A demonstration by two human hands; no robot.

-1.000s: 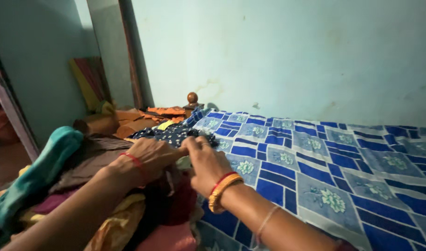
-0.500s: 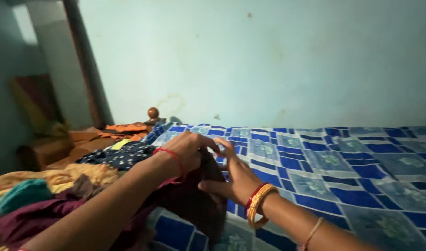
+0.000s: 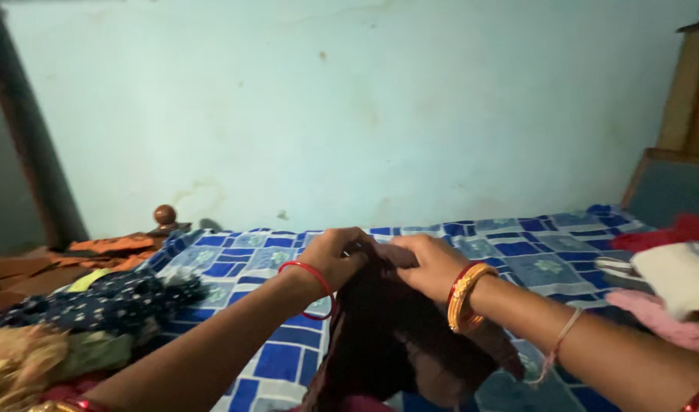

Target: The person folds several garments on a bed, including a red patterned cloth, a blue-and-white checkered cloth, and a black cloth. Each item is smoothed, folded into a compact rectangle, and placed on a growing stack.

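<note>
My left hand [image 3: 336, 255] and my right hand [image 3: 433, 263] are both closed over the top edge of one dark maroon garment [image 3: 399, 336], fingers curled into the cloth, knuckles nearly touching. It hangs from that edge and drapes down over the bed [image 3: 243, 263], which is covered in a blue and white patterned sheet. To handle it well, I judge I should keep the pinch on the hem itself rather than a bunched fold, hold both hands level, and draw them apart evenly so the cloth opens flat instead of twisting. Counting what lies around: one dark navy dotted garment [image 3: 98, 301] at my left, with one yellowish crumpled cloth [image 3: 17, 366] in front of it, and orange fabric [image 3: 109, 246] beyond, near one round wooden bedpost knob [image 3: 165, 214]. At my right lie one white cloth [image 3: 678, 275], one pink cloth [image 3: 662, 324] and a bit of red fabric [image 3: 681, 229]. I wear one red bangle [image 3: 317, 273] on the left wrist and stacked gold and red bangles [image 3: 465, 294] on the right.
</note>
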